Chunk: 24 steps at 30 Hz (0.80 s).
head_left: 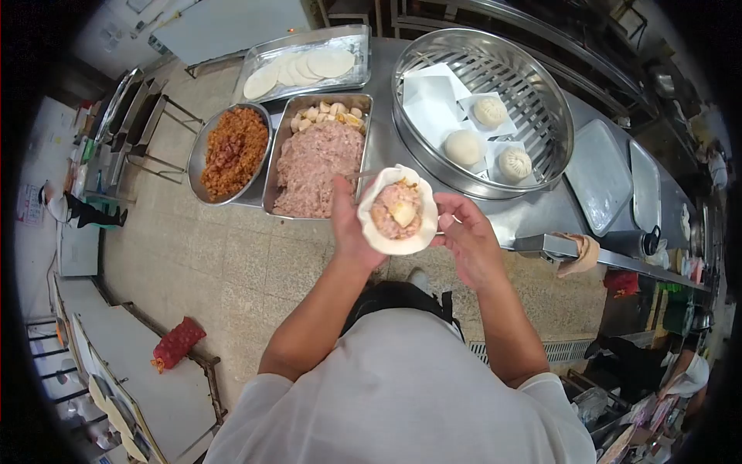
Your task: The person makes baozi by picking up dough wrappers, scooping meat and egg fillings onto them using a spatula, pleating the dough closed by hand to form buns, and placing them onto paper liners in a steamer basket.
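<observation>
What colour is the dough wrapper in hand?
The dough wrapper is creamy white, shown in the head view.

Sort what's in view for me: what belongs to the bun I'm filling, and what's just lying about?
Likely for the job:
- filled wrapper
- mince
- spare wrappers
- steamer
- possibly orange mix

Seemingly just lying about:
- red sack
- cloth
- flat trays
</observation>
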Motion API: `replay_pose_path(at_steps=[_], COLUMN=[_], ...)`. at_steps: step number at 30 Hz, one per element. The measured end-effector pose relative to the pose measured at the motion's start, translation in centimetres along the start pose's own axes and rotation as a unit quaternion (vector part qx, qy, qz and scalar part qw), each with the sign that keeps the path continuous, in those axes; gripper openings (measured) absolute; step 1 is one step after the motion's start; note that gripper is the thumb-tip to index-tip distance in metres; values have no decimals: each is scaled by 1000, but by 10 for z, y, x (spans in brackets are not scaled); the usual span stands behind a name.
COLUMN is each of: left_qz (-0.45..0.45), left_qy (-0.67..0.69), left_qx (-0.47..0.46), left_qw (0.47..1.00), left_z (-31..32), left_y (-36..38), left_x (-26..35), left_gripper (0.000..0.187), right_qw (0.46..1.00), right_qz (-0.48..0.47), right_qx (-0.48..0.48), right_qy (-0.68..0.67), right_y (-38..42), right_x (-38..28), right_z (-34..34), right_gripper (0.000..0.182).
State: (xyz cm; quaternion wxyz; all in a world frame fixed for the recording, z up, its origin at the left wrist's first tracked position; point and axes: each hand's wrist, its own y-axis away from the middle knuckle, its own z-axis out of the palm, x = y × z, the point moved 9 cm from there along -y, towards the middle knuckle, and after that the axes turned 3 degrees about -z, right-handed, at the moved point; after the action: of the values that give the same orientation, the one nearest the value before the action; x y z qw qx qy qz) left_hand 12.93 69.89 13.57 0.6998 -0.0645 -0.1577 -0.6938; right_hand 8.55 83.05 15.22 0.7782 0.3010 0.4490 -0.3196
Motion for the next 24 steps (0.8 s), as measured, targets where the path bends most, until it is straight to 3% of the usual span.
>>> replay_pose_path(at_steps=[1,3,4,7,11,18,21,23,24], left_qz=[-3,81,95,45,56,34,38,39,38], left_qy=[1,32,38,103,94,75,41,58,58], left_qx=[-2,25,41,-31,19,19,12,17,18], left_qw=[1000,996,994,993,994,996,998,997,997], left_z=[15,29,12,-4,-4,6,7,0,1], left_y=[2,14,13,10,17,26,31,33,33], left_x=[6,30,30,10,14,22,27,31,30], left_gripper=[87,87,89,87,91,93,91,87,87], right_qw=[1000,998,999,996,994,976,952,873,873], right_qz=[-1,-53,-39,-16,-14,-52,-102,-233,-232], right_qx=[3,-31,-14,-49,-51,-42,-17,-10,-9], right_qy=[1,-24,-22,73,95,209,289,429,428], right_y=[-1,1,-1,-11,-10,-15,-12,-3,-2], right_x=[-6,-22,-21,-6,-4,-20,-30,-54,-56], right_z=[1,15,19,31,37,54,54,64,65], right_gripper=[36,30,25,23,19,13,15,17,17])
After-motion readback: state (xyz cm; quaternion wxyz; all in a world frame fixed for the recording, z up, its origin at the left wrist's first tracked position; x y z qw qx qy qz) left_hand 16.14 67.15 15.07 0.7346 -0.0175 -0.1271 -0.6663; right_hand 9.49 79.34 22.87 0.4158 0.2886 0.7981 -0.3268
